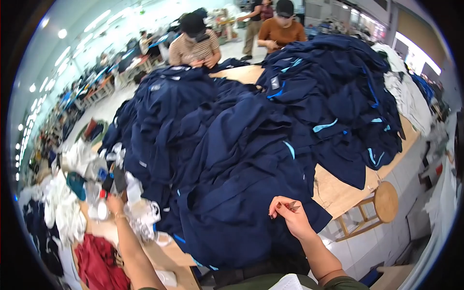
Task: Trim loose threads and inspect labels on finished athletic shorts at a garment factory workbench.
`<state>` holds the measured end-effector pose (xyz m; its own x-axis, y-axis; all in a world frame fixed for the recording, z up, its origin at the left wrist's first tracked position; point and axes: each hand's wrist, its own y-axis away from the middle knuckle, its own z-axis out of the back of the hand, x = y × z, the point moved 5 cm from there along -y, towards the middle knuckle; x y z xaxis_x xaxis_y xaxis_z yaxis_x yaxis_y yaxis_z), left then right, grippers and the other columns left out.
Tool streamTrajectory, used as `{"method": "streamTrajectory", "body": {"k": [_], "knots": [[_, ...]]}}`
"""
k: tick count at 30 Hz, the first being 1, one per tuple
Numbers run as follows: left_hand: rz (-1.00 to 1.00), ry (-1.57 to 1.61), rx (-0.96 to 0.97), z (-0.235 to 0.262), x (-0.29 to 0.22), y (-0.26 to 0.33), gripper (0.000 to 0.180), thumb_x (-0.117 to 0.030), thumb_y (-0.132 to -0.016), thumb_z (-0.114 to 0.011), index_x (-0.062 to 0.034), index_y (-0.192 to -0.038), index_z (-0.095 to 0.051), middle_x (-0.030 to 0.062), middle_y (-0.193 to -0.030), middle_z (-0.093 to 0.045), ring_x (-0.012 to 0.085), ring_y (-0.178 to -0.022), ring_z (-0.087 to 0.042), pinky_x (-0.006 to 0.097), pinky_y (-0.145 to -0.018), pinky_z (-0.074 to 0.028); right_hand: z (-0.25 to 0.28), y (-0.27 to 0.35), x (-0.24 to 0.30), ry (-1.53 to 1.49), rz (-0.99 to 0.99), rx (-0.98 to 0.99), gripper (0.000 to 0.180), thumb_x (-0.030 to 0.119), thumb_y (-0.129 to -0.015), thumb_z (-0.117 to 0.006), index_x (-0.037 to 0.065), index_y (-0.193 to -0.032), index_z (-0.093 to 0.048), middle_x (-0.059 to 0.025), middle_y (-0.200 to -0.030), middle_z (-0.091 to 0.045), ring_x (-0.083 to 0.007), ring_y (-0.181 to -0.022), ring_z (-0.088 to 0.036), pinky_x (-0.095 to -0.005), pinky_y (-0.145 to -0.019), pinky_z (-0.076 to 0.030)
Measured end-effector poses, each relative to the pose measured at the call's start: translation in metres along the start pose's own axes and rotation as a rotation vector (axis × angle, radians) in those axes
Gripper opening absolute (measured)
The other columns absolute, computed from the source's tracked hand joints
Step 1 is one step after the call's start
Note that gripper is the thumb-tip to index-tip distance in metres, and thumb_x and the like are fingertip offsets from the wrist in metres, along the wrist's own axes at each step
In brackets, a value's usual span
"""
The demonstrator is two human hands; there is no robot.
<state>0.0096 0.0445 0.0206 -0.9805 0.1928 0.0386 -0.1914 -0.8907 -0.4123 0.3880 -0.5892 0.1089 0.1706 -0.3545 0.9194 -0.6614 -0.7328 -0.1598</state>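
Over the pile of navy blue garments (227, 208), my right hand (292, 217) is raised with its fingers curled. It is closed round what look like small thread snips (293, 206), their pointed tips showing. My left hand (115, 204) reaches out to the cluttered left side of the table, fingers drawn together at a small red and black thing (103, 194); what exactly they grip is too small to make out. Just beside that hand is a round white container (103, 211). Light blue strips (325, 125) show on several of the garments.
Clear plastic bags (142, 217) and white cloth (63, 208) crowd the left, with red fabric (99, 263) nearer. A wooden stool (385, 202) stands right of the wooden table (338, 193). Across the pile are a person in stripes (203, 48) and another in brown (278, 31).
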Motion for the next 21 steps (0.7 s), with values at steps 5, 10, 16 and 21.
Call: {"method": "streamTrajectory", "body": {"k": [5, 10, 16, 21], "knots": [[0.249, 0.218, 0.023, -0.024, -0.041, 0.052, 0.025, -0.019, -0.082, -0.06, -0.0083, -0.104, -0.066, 0.0205, -0.103, -0.067, 0.0419, -0.097, -0.065, 0.052, -0.08, -0.053, 0.038, 0.007, 0.007, 0.123, -0.09, -0.092, 0.031, 0.02, -0.099, -0.056, -0.001, -0.076, -0.062, -0.0044, -0.077, -0.058, -0.0118, -0.072, -0.053, -0.0244, -0.071, -0.042], [0.225, 0.181, 0.101, -0.016, -0.034, 0.019, 0.021, -0.015, -0.083, -0.06, -0.0013, -0.097, -0.065, 0.0245, -0.102, -0.067, 0.0424, -0.1, -0.064, 0.05, -0.086, -0.051, 0.025, -0.003, -0.003, 0.12, -0.098, -0.1, 0.03, 0.019, -0.098, -0.056, -0.001, -0.076, -0.063, -0.0043, -0.077, -0.059, -0.0116, -0.073, -0.053, -0.0244, -0.071, -0.042], [0.268, 0.304, -0.035, 0.031, -0.004, 0.031, 0.019, -0.009, -0.084, -0.056, 0.0019, -0.095, -0.065, 0.0257, -0.098, -0.068, 0.045, -0.093, -0.064, 0.05, -0.079, -0.05, 0.014, -0.009, -0.005, 0.115, -0.089, -0.071, 0.026, 0.019, -0.098, -0.057, 0.001, -0.08, -0.064, -0.0009, -0.076, -0.056, -0.0079, -0.069, -0.05, -0.0213, -0.066, -0.039], [0.015, 1.296, -0.18, 0.14, -0.056, 0.115, 0.034, 0.006, -0.084, -0.053, 0.001, -0.115, -0.066, 0.0077, -0.097, -0.066, 0.0153, -0.083, -0.062, 0.028, -0.077, -0.05, -0.006, -0.013, -0.014, 0.086, -0.232, -0.035, 0.01, 0.008, -0.096, -0.056, 0.005, -0.102, -0.063, 0.0047, -0.076, -0.052, -0.0022, -0.065, -0.043, -0.0175, -0.059, -0.033]]}}
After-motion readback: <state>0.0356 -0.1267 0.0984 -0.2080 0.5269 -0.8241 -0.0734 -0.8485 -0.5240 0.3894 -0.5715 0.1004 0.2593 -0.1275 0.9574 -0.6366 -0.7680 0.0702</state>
